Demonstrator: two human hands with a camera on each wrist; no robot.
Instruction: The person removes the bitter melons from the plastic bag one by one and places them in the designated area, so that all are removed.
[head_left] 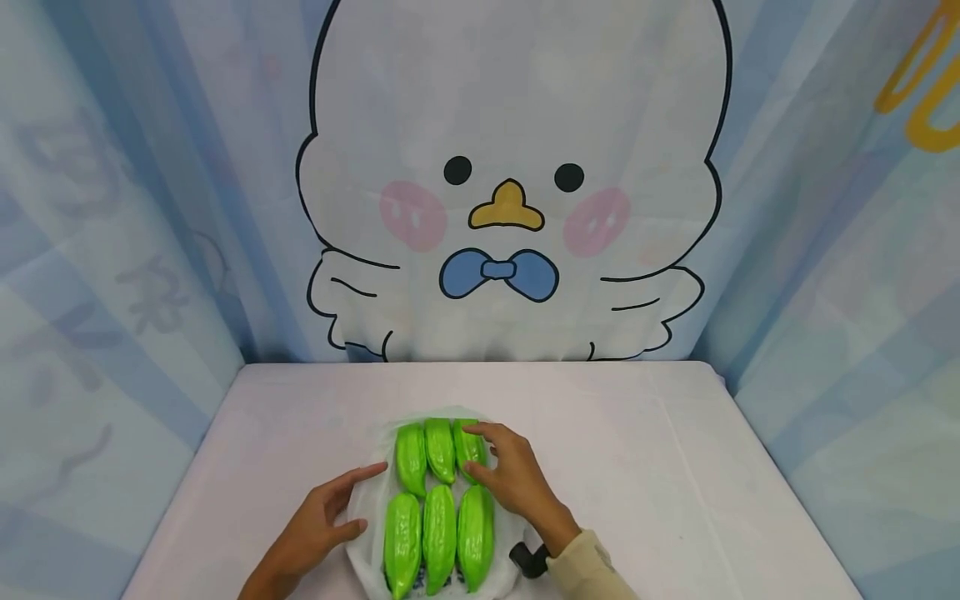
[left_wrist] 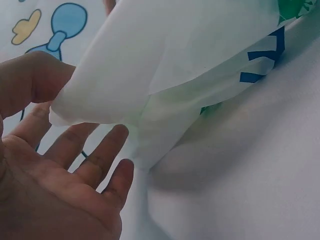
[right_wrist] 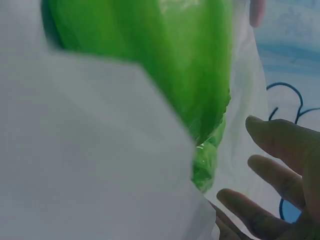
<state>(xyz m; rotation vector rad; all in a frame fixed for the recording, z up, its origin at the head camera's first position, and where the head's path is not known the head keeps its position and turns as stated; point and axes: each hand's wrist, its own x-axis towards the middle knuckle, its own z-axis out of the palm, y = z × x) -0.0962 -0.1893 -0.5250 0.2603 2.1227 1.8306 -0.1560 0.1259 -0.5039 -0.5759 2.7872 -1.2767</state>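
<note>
Several glossy green ridged fruits (head_left: 439,537) lie in two rows on a white plastic bag (head_left: 362,562); their exact kind is unclear. At the bag's left edge is my left hand (head_left: 311,529), thumb and forefinger spread apart. The left wrist view shows its relaxed fingers beside the bag's raised edge (left_wrist: 115,65), which carries blue and green print. My right hand (head_left: 517,475) is over the upper right fruit (head_left: 467,446), fingertips close to it. In the right wrist view, its fingers (right_wrist: 280,180) are spread beside the bag, with a green fruit (right_wrist: 190,65) near the camera.
A pale cloth-covered table (head_left: 637,467) is enclosed by blue and white curtains (head_left: 97,333). The back curtain bears a cartoon bird with a blue bow tie (head_left: 498,271). A black device (head_left: 529,560) sits by the right wrist.
</note>
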